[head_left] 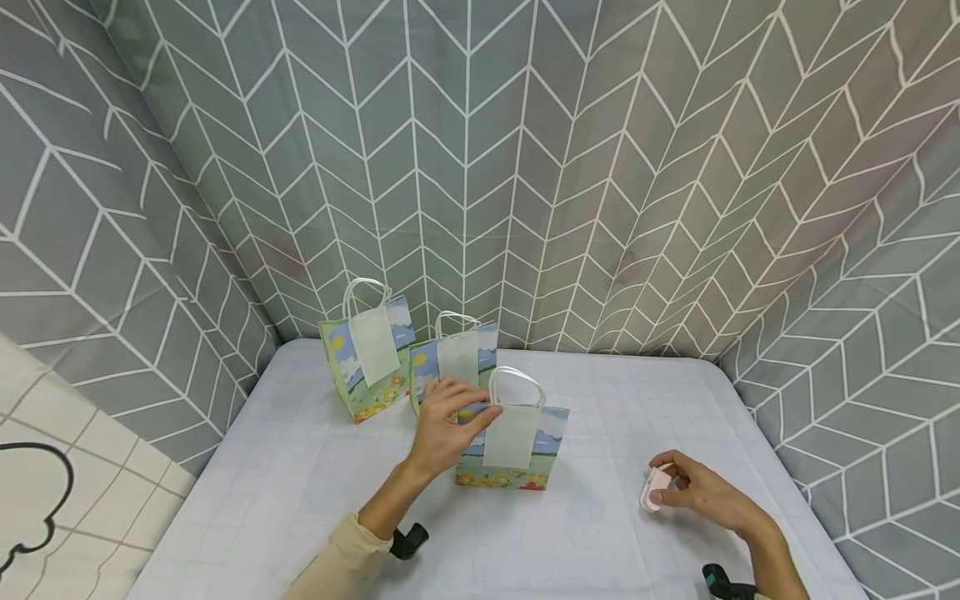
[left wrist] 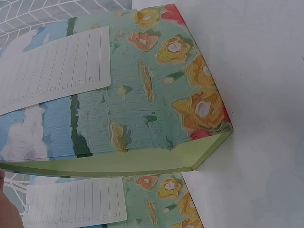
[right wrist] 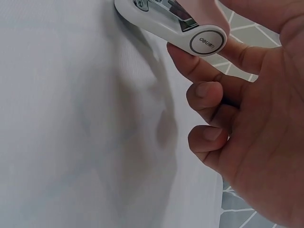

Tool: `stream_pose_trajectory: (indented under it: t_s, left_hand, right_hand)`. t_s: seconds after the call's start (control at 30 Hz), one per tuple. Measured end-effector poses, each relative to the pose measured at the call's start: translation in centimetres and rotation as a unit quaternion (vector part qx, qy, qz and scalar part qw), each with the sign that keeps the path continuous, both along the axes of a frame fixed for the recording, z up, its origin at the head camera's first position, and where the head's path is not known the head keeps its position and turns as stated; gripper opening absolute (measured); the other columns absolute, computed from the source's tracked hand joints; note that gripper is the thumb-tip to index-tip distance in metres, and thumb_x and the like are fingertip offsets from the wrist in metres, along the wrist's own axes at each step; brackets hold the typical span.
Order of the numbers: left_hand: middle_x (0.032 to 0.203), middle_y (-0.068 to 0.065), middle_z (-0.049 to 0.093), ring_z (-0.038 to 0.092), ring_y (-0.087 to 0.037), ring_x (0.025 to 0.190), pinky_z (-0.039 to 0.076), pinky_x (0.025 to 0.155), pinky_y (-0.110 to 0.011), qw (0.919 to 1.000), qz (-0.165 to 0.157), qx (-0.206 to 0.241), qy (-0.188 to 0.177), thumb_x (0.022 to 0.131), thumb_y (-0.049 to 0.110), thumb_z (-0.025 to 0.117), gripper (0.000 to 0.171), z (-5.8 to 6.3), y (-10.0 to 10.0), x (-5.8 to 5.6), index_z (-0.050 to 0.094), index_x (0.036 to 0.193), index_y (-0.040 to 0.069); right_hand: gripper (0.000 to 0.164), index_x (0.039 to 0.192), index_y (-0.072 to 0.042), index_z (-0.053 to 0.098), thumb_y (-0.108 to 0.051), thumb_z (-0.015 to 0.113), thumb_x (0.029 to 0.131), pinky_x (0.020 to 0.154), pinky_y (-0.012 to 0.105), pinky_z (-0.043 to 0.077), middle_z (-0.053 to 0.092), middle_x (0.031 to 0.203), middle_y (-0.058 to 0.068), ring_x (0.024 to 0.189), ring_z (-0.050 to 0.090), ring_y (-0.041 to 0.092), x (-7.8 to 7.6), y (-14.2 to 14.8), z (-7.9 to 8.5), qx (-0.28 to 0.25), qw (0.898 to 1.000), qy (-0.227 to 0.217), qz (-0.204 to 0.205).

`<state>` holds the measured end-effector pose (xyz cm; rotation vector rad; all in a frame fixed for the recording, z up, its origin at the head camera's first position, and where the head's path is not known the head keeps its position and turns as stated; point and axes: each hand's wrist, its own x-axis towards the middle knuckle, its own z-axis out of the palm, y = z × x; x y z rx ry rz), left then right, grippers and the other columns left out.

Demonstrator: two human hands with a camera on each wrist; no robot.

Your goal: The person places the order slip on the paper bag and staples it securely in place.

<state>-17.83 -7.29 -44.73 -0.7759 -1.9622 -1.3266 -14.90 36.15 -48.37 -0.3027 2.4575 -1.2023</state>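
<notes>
In the head view my left hand [head_left: 447, 427] pinches the top left corner of the front paper gift bag [head_left: 472, 468], its thumb on the near face. A white card [head_left: 510, 437] lies flat against that face, below the white handles. The left wrist view shows the same bag [left wrist: 152, 95] close up, painted with flowers, and its lined card [left wrist: 61, 66]. My right hand [head_left: 701, 490] holds a small pink and white stapler [head_left: 655, 489] at the right. In the right wrist view the stapler [right wrist: 161, 23] sits between thumb and fingers, close over the white cloth.
Two similar gift bags stand behind, a middle bag [head_left: 487, 342] and a left bag [head_left: 341, 367], each with a white card on its front. White cloth covers the table [head_left: 600, 550]. Grey patterned curtains [head_left: 480, 167] enclose its back and sides.
</notes>
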Motion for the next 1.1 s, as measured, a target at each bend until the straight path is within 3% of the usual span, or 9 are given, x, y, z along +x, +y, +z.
stream_pose_trajectory:
  t_s: [0.2, 0.6, 0.8, 0.93, 1.0, 1.1]
  left_hand:
    - [0.090, 0.007, 0.073, 0.058, -0.013, 0.091, 0.030, 0.092, -0.054, 1.0000, -0.001, -0.003, -0.002, 0.082, 0.017, 0.085, 0.013, 0.2, 0.0, 0.0, 0.080, 0.094, 0.017]
    - [0.090, 0.006, 0.073, 0.058, -0.013, 0.092, 0.031, 0.091, -0.053, 1.0000, 0.001, -0.003, 0.000, 0.081, 0.016, 0.085, 0.014, 0.1, 0.0, 0.0, 0.080, 0.094, 0.017]
    - [0.090, 0.006, 0.073, 0.058, -0.013, 0.091, 0.029, 0.096, -0.062, 1.0000, 0.000, -0.001, -0.001, 0.081, 0.016, 0.085, 0.014, 0.0, 0.1, 0.0, 0.080, 0.094, 0.018]
    - [0.091, 0.007, 0.073, 0.058, -0.013, 0.091, 0.029, 0.095, -0.062, 1.0000, 0.001, 0.000, 0.000, 0.081, 0.016, 0.085, 0.014, 0.0, 0.1, 0.0, 0.080, 0.094, 0.018]
    - [0.091, 0.007, 0.073, 0.058, -0.013, 0.091, 0.030, 0.094, -0.059, 1.0000, 0.000, 0.000, 0.000, 0.081, 0.016, 0.085, 0.014, 0.0, 0.0, 0.0, 0.080, 0.095, 0.018]
    - [0.091, 0.006, 0.073, 0.058, -0.013, 0.090, 0.030, 0.091, -0.055, 1.0000, -0.002, 0.000, 0.001, 0.081, 0.015, 0.085, 0.014, 0.0, 0.0, 0.0, 0.080, 0.094, 0.018]
  right_hand:
    - [0.052, 0.130, 0.002, 0.052, -0.025, 0.075, 0.091, 0.067, 0.028, 0.040, 0.060, 0.094, 0.009, 0.080, 0.050, 0.014, -0.4, -0.6, 0.3, 0.000, 1.000, 0.012, 0.005]
    - [0.050, 0.127, -0.001, 0.056, -0.026, 0.077, 0.089, 0.068, 0.028, 0.038, 0.056, 0.088, 0.004, 0.084, 0.048, 0.014, -1.4, -2.6, 1.6, 0.002, 0.996, 0.090, 0.003]
    - [0.054, 0.130, -0.007, 0.057, -0.034, 0.078, 0.088, 0.080, 0.030, 0.042, 0.061, 0.112, 0.006, 0.102, 0.048, 0.023, -2.1, -4.1, 2.8, 0.024, 0.994, 0.103, -0.009]
    - [0.055, 0.134, -0.011, 0.059, -0.038, 0.076, 0.089, 0.096, 0.046, 0.042, 0.061, 0.132, 0.009, 0.119, 0.050, 0.031, -2.7, -5.2, 4.0, 0.028, 0.993, 0.115, 0.000]
    - [0.053, 0.134, -0.012, 0.061, -0.039, 0.076, 0.090, 0.099, 0.052, 0.041, 0.060, 0.135, 0.009, 0.123, 0.050, 0.033, -2.9, -5.9, 4.6, 0.026, 0.992, 0.124, 0.005]
    - [0.051, 0.132, -0.015, 0.063, -0.040, 0.076, 0.089, 0.096, 0.051, 0.042, 0.060, 0.133, 0.005, 0.120, 0.050, 0.032, -3.0, -6.7, 5.2, 0.028, 0.990, 0.136, 0.006]
